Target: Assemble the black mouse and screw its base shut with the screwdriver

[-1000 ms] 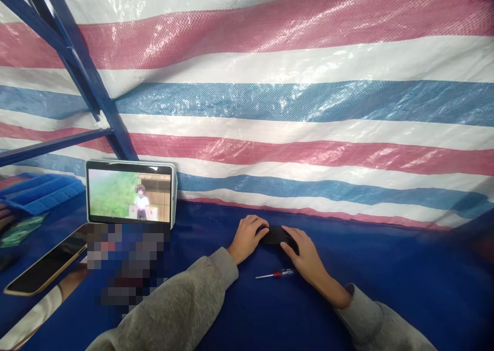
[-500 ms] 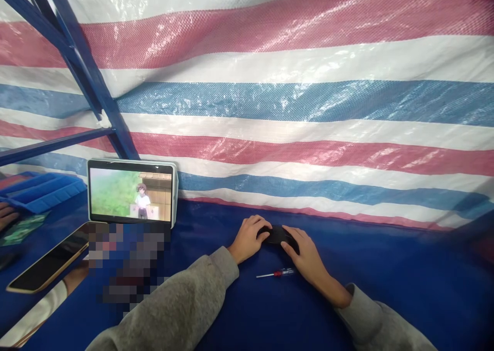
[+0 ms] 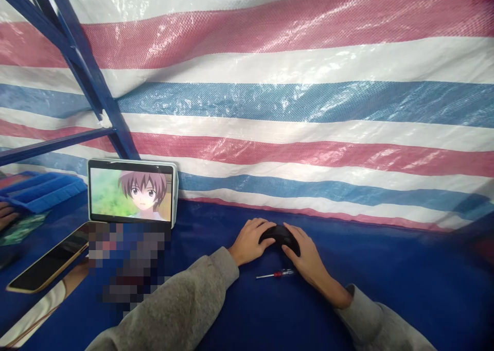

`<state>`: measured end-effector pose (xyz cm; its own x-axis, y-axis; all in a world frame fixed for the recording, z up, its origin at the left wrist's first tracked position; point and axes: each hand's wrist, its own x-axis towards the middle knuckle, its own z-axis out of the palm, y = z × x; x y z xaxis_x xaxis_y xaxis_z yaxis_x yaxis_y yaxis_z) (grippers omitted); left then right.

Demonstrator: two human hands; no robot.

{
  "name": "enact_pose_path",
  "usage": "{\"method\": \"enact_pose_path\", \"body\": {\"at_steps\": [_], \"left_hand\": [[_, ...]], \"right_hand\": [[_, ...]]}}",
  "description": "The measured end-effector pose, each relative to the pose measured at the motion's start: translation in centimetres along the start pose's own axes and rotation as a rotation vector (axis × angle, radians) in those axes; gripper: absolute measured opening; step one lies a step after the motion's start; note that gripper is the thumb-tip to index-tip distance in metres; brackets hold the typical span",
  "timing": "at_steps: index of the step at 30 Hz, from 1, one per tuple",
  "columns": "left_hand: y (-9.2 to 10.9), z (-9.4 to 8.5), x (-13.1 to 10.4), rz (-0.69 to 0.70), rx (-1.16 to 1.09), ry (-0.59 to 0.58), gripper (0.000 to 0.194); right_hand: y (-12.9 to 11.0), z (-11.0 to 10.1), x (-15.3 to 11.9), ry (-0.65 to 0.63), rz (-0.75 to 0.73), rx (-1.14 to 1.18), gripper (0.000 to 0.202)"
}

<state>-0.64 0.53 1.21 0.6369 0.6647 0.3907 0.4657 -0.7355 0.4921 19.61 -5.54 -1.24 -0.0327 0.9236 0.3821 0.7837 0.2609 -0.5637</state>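
Note:
A black computer mouse [image 3: 283, 235] is held between my two hands, over the blue tabletop. My left hand [image 3: 254, 242] grips its left end, fingers along the far side and thumb on the near side. On the right end, my right hand [image 3: 304, 249] curls round it the same way. The fingers hide both ends of the mouse. A small screwdriver [image 3: 276, 274] with a red and clear handle lies just in front of the hands, its metal shaft pointing left; neither hand touches it.
To the left stands a tablet [image 3: 131, 194] showing a cartoon. A phone [image 3: 50, 258] sits nearer, beside another person's arm [image 3: 42, 310]. Another person's hand [image 3: 6, 216] is at the left edge, by a blue tray [image 3: 50, 191] and a green sheet [image 3: 23, 228]. Striped sheeting [image 3: 309, 101] hangs behind the table.
The mouse has tilted, so more of its rounded dark surface shows. My left fingers have shifted slightly to the right. The tablet's picture has changed; the screwdriver stays put.

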Motion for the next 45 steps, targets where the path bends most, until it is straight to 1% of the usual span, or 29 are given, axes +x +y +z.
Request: {"method": "enact_pose_path", "body": {"at_steps": [3, 6, 8, 11, 13, 14, 16, 18, 19, 20, 21, 23, 24, 25, 26, 28, 30, 32, 33, 34, 35, 37, 39, 40, 42, 43, 45], "left_hand": [[0.0, -0.1, 0.1, -0.048, -0.037, 0.033, 0.029], [-0.1, -0.1, 0.2, -0.099, -0.066, 0.037, 0.030], [-0.1, -0.1, 0.1, -0.109, -0.062, 0.055, 0.031], [-0.1, 0.0, 0.0, -0.034, -0.010, 0.070, 0.040], [-0.1, 0.1, -0.1, 0.046, 0.025, 0.038, 0.048], [-0.2, 0.2, -0.2, 0.079, 0.036, 0.013, 0.050], [-0.2, 0.3, -0.2, 0.111, 0.047, -0.022, 0.048], [-0.3, 0.3, -0.2, 0.107, 0.049, -0.029, 0.044], [-0.3, 0.3, -0.2, 0.098, 0.049, -0.023, 0.044], [-0.3, 0.3, -0.1, 0.088, 0.049, -0.014, 0.043], [-0.3, 0.3, -0.1, 0.081, 0.048, -0.004, 0.043], [-0.4, 0.4, -0.1, 0.072, 0.045, 0.011, 0.043], [-0.5, 0.5, -0.1, 0.066, 0.040, 0.019, 0.043], [-0.6, 0.5, -0.1, 0.060, 0.034, 0.024, 0.043], [-0.6, 0.6, -0.1, 0.054, 0.026, 0.030, 0.042], [-0.8, 0.6, 0.0, 0.043, 0.014, 0.037, 0.042], [-0.9, 0.7, 0.0, 0.034, 0.007, 0.037, 0.042], [-0.9, 0.7, 0.0, 0.020, 0.005, 0.035, 0.042], [-0.9, 0.8, 0.0, 0.013, 0.006, 0.034, 0.042], [-0.9, 0.8, 0.0, 0.008, 0.009, 0.035, 0.042], [-0.9, 0.9, 0.0, 0.006, 0.014, 0.038, 0.042], [-0.9, 0.9, 0.0, 0.021, 0.026, 0.044, 0.042], [-0.9, 0.9, -0.1, 0.060, 0.038, 0.048, 0.042], [-0.8, 0.9, -0.1, 0.086, 0.042, 0.046, 0.042], [-0.7, 0.8, -0.2, 0.134, 0.046, 0.039, 0.043], [-0.7, 0.8, -0.2, 0.151, 0.048, 0.034, 0.043], [-0.6, 0.7, -0.2, 0.166, 0.053, 0.024, 0.044]], "right_hand": [[0.0, 0.0, 0.0, 0.043, 0.030, 0.024, 0.047], [-0.1, -0.2, 0.1, 0.056, 0.100, 0.046, 0.045], [-0.3, -0.4, 0.1, 0.054, 0.134, 0.055, 0.045], [-0.7, -0.4, 0.2, 0.030, 0.143, 0.065, 0.042], [-0.8, -0.3, 0.2, 0.005, 0.123, 0.063, 0.040], [-0.8, -0.4, 0.3, 0.013, 0.112, 0.052, 0.039], [-1.0, -0.9, 0.4, 0.097, 0.083, 0.002, 0.038], [-1.5, -2.0, 0.8, 0.203, 0.026, -0.063, 0.033], [-1.9, -2.8, 1.0, 0.210, -0.020, -0.084, 0.028], [-2.4, -3.7, 1.2, 0.140, -0.071, -0.084, 0.026], [-2.9, -4.5, 1.4, 0.014, -0.110, -0.080, 0.025], [-3.8, -5.8, 1.6, -0.319, -0.152, -0.113, 0.011], [-4.2, -6.1, 1.5, -0.444, -0.157, -0.159, 0.006], [-4.4, -6.2, 1.4, -0.531, -0.158, -0.214, 0.013], [-4.6, -6.2, 1.2, -0.587, -0.152, -0.273, 0.019], [-4.7, -5.9, 0.8, -0.644, -0.149, -0.363, 0.024], [-4.8, -6.0, 0.9, -0.679, -0.141, -0.384, 0.022], [-5.1, -7.0, 1.5, -0.706, -0.112, -0.332, 0.017], [-5.5, -7.8, 2.0, -0.704, -0.101, -0.273, 0.012], [-5.9, -8.8, 2.7, -0.675, -0.112, -0.202, 0.010], [-6.4, -9.8, 3.5, -0.617, -0.117, -0.123, 0.015], [-7.5, -11.6, 5.2, -0.486, -0.097, -0.013, 0.022], [-8.5, -12.7, 6.8, -0.294, -0.083, 0.003, 0.022], [-8.9, -13.0, 7.4, -0.212, -0.065, -0.021, 0.023], [-9.4, -13.0, 8.2, -0.120, -0.048, -0.108, 0.021], [-9.4, -12.9, 8.4, -0.113, -0.045, -0.149, 0.021], [-9.4, -12.4, 8.4, -0.153, -0.053, -0.205, 0.021]]}}
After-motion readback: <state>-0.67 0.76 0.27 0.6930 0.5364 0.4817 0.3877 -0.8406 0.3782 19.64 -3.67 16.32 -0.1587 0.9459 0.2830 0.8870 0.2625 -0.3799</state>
